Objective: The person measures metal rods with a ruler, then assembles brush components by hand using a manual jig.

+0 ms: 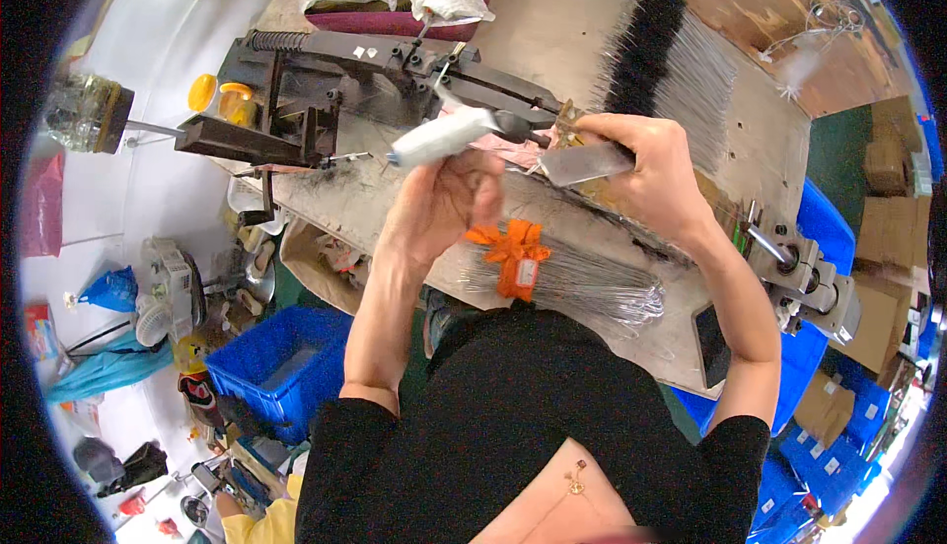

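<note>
My left hand [449, 199] is raised over the near part of the workbench, its fingers blurred by motion. Against its upper side lies a white, rounded tool [444, 138] with a dark head; whether the fingers grip it cannot be made out. My right hand [656, 164] is closed around a flat, grey metal blade [587, 162] that points left. Just beyond its fingertips shows a small brownish piece [566, 120], next to the bench machine. Below both hands, a bundle of thin metal wires [592, 283] is tied with an orange band [518, 258].
A dark metal machine [385, 80] with a spring crosses the bench [552, 11]. Black-bristled wire brushes [651, 51] lie in a row at far right. A purple tray [365, 23] holds white bags. A clamp [814, 288] stands at right; a blue crate [281, 366] sits lower left.
</note>
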### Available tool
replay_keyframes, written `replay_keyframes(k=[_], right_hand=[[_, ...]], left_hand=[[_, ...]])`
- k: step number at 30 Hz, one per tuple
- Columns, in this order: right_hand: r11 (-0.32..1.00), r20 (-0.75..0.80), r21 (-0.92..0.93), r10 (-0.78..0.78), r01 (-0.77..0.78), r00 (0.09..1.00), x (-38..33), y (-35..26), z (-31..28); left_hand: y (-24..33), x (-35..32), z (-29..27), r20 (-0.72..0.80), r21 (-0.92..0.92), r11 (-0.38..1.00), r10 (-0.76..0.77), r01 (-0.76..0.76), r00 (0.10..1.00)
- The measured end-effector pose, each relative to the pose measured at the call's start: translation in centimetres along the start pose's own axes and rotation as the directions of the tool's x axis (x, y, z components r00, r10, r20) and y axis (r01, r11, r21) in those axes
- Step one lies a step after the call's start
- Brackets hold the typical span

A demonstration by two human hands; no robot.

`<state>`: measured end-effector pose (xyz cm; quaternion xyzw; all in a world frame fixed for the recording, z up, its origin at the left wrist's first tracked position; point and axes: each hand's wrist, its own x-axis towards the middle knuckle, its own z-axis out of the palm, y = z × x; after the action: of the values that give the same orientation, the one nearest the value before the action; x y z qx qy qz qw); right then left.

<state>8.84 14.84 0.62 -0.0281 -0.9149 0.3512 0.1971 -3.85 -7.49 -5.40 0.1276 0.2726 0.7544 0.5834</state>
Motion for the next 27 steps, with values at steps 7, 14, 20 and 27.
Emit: replay_keyframes(k=[7, 14, 20, 27], right_hand=[[1.000, 0.049, -0.009, 0.029, -0.028, 0.998, 0.3, 0.3, 0.0], [0.923, 0.084, -0.285, -0.245, 0.259, 0.966, -1.0, -1.8, -0.6], [0.964, 0.087, -0.264, -0.016, 0.038, 0.996, -8.8, 1.0, 1.0], [0.900, -0.048, -0.308, 0.310, -0.309, 0.950, -6.6, 3.4, 2.2]], left_hand=[[-3.7, 4.4, 4.2, -0.200, -0.067, 0.992, -0.122, 0.111, 0.972], [-1.8, 2.8, -0.5, -0.164, 0.815, 0.556, -0.045, 0.161, 0.985], [5.8, -8.7, -7.1, -0.800, 0.282, 0.959, 0.251, -0.027, 0.545], [6.6, -9.3, -8.1, -0.707, 0.390, 0.912, 0.387, -0.130, 0.592]])
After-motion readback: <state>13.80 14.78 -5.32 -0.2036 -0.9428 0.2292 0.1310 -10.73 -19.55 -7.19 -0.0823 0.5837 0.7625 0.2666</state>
